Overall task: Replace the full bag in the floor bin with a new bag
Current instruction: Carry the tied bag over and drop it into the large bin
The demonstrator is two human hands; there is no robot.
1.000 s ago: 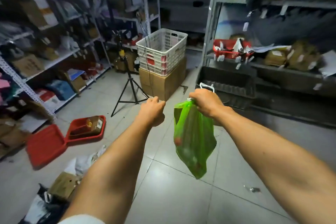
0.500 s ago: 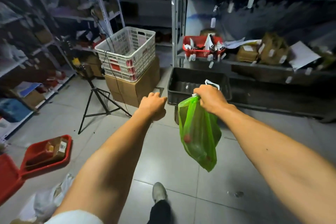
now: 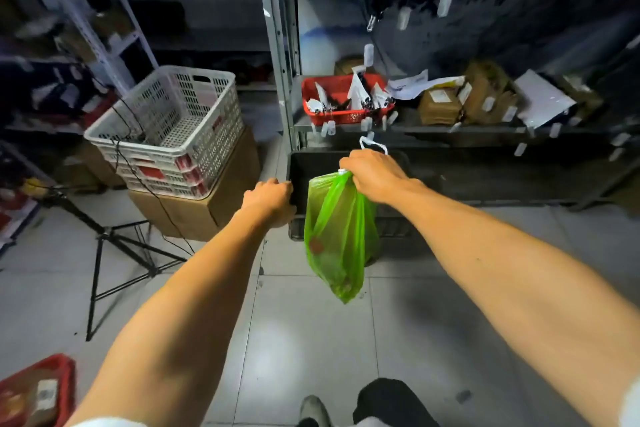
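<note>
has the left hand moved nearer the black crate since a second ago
Yes. The left hand has moved forward to the near left corner of the black crate on the floor; earlier it hung well short of it.

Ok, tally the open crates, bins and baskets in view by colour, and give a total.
White: 1, the slatted basket on the cardboard box.
Red: 2, the shelf basket and the floor tray at lower left.
Black: 1, the floor bin behind the right hand and its green bag.
Total: 4
</note>
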